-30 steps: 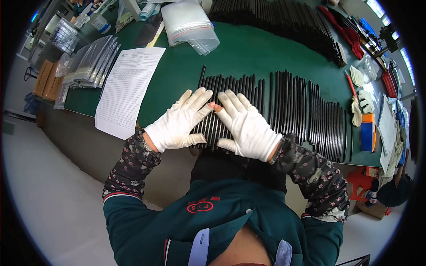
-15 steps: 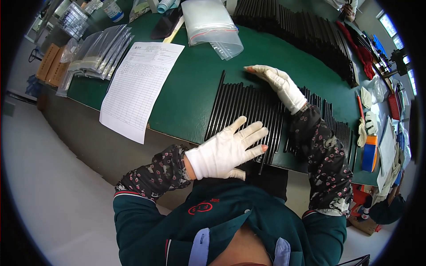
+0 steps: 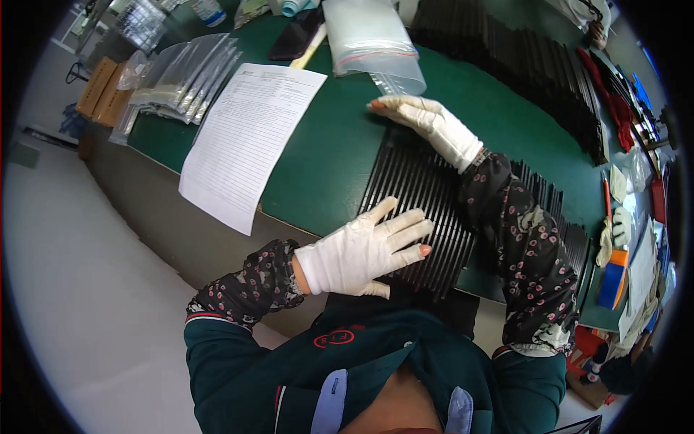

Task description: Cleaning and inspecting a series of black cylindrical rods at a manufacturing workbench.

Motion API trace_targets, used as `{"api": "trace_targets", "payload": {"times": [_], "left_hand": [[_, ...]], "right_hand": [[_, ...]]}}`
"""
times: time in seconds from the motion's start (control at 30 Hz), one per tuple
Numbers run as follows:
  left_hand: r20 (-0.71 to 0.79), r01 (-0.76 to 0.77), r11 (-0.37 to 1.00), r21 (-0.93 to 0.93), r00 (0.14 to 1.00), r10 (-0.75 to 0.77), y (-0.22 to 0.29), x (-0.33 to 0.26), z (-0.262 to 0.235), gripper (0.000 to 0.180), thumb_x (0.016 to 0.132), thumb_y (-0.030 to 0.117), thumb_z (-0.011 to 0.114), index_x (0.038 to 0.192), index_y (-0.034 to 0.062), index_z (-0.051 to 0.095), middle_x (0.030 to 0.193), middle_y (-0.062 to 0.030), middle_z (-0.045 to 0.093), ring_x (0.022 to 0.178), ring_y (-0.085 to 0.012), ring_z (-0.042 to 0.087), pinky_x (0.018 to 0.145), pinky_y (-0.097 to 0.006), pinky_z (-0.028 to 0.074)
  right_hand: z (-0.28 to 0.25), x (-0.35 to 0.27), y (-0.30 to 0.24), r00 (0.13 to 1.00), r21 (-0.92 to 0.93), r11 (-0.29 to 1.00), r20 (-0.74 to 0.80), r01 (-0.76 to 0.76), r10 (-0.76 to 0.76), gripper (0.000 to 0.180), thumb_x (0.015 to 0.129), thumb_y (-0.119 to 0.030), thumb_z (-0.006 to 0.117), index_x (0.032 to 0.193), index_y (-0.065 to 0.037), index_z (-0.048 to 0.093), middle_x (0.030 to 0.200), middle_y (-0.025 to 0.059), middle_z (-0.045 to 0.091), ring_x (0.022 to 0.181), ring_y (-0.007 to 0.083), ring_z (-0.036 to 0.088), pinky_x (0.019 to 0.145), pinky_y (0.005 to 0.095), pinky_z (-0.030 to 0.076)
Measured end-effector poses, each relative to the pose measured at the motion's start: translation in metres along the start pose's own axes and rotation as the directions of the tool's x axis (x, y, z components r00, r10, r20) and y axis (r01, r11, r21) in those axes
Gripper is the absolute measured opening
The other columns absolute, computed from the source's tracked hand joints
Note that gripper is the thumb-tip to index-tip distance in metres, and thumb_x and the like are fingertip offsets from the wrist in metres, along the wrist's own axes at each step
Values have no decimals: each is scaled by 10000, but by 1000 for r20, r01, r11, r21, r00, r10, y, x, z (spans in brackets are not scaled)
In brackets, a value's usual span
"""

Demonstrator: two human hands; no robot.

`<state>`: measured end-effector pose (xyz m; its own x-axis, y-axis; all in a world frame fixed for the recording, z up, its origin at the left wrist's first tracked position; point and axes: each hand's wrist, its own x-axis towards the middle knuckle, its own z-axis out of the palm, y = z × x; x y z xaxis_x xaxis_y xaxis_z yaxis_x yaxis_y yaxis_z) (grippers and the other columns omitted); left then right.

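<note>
The left grip (image 3: pixel 361 249) and the right grip (image 3: pixel 426 123) wear white gloves with pinkish fingertips. Under them lie black strips (image 3: pixel 423 195) in a ribbed row on the dark green worktop (image 3: pixel 325 152). The sleeves (image 3: pixel 528 246) behind the grips are dark with small pink flowers. Left of the grips lies a white paper sheet (image 3: pixel 246 137) with grey print. Past the right grip sits a clear plastic bag (image 3: pixel 372 36).

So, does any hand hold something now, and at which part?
Nothing is gripped. The left hand lies flat on the near end of the row of black strips; the right hand lies flat on its far end.
</note>
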<state>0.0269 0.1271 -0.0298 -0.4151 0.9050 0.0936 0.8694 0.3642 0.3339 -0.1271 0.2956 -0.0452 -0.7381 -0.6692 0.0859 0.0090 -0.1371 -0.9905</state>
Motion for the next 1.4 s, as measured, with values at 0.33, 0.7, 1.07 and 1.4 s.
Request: {"api": "trace_targets", "payload": {"times": [0.33, 0.7, 1.07, 1.4], "left_hand": [[-207, 9, 999, 38, 978, -1, -1, -34, -17, 706, 756, 487, 674, 1288, 79, 453, 1389, -187, 422, 1254, -364, 441, 1012, -568, 336], [170, -429, -45, -902, -258, -951, -54, -189, 17, 587, 908, 394, 625, 1332, 41, 425, 1220, -113, 538, 1100, -227, 560, 863, -422, 499], [-281, 429, 130, -894, -311, -908, -27, -175, -26, 257, 888, 110, 590, 1089, -50, 566, 914, -88, 671, 702, -126, 639, 527, -265, 511], [-458, -233, 552, -801, -356, -815, -31, -157, -97, 218, 926, 126, 568, 1097, 4, 509, 978, -77, 610, 794, -147, 604, 683, -274, 479]], "right_hand": [[31, -41, -28, 948, -796, 515, 264, 319, -180, 521, 922, -359, 532, 1299, -1, 502, 1346, 214, 473, 1303, 357, 412, 1096, 427, 299], [53, -72, -12, 907, -909, 16, 417, 416, 65, 704, 833, -510, 531, 1357, -50, 437, 1446, 205, 358, 1375, 369, 289, 1133, 523, 181], [54, -69, -11, 907, -908, 12, 419, 419, 32, 692, 821, -509, 546, 1334, -52, 462, 1423, 206, 380, 1363, 365, 308, 1123, 521, 202], [50, -74, -7, 888, -888, -47, 459, 457, -30, 649, 862, -511, 506, 1326, -57, 476, 1409, 194, 410, 1338, 354, 348, 1110, 499, 243]]}}
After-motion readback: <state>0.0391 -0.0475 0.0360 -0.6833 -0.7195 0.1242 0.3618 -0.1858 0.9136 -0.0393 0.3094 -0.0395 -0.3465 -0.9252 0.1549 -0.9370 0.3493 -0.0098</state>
